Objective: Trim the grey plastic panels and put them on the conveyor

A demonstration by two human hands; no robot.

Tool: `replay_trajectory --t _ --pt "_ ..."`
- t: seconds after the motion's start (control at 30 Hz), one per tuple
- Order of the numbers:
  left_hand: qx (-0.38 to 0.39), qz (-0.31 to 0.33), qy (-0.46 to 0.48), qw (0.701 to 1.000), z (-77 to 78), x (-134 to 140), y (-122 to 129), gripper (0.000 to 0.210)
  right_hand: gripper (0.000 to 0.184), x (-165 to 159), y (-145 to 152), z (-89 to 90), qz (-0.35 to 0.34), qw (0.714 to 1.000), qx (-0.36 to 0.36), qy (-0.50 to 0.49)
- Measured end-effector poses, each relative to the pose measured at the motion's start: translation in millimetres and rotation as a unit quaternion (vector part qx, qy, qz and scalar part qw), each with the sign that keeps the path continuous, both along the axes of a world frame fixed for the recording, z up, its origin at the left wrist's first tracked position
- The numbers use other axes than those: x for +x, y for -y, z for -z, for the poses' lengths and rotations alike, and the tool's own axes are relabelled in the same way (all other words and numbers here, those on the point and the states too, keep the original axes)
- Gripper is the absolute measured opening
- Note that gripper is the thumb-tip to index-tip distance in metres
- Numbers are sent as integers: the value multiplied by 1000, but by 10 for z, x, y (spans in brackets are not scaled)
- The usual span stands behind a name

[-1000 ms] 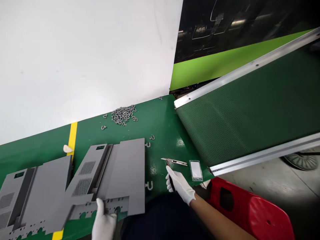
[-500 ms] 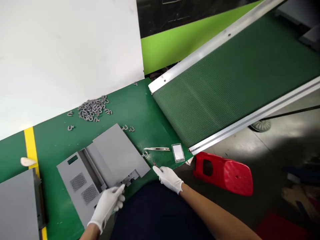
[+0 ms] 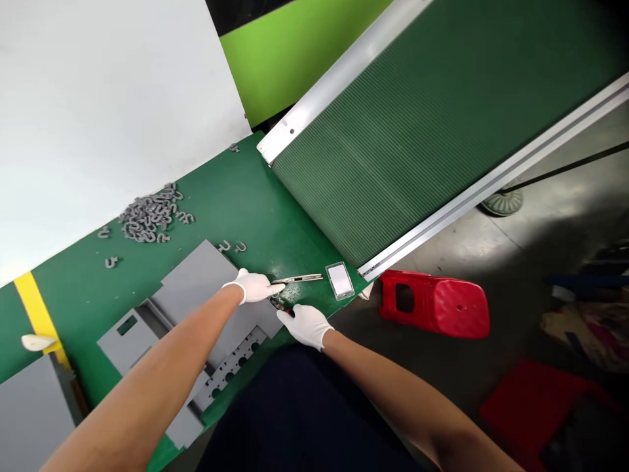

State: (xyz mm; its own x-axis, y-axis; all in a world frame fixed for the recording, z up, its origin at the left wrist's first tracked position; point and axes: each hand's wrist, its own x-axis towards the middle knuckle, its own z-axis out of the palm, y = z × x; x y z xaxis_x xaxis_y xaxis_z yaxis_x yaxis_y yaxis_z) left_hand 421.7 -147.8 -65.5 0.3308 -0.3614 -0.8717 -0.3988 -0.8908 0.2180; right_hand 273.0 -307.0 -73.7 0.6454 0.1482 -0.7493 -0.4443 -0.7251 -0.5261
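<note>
My left hand (image 3: 255, 286), in a white glove, reaches across the grey panel (image 3: 201, 275) with its fingers stretched out. Its fingertips are close to a slim pale tool (image 3: 304, 278), which looks like a utility knife, lying on the green bench. My right hand (image 3: 307, 326), also gloved, is closed at the panel's right corner around a small tool with a red part; most of it is hidden in the palm. Two small grey U-shaped clips (image 3: 240, 247) lie by the panel's far edge. A heap of such clips (image 3: 150, 215) lies further back.
A clear case with a white card (image 3: 339, 280) lies near the bench corner. The green conveyor belt (image 3: 393, 157) rises to the right, with a red stool (image 3: 459, 307) below it. Another grey panel (image 3: 34, 406) stands at left, near yellow tape (image 3: 37, 301).
My left hand has moved from the panel's near edge across to its right corner. My right hand stays near that corner. The view has shifted, so the surroundings sit further left.
</note>
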Motion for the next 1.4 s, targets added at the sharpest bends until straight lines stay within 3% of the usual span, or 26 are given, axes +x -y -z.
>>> replay_trajectory --t 0.5,0.77,0.93,1.4 --pt "26 -39 31 998 121 -9 115 73 71 49 -87 71 -6 1000 -6 -5" --pt "-56 -63 -17 996 -85 75 27 60 71 67 -44 60 -23 1000 -3 -5" --pt "-60 -93 -37 993 -174 116 30 49 71 60 -29 57 -24 1000 -13 2" --pt "-63 -118 -23 991 -199 79 45 38 71 151 -171 139 -25 998 -37 36"
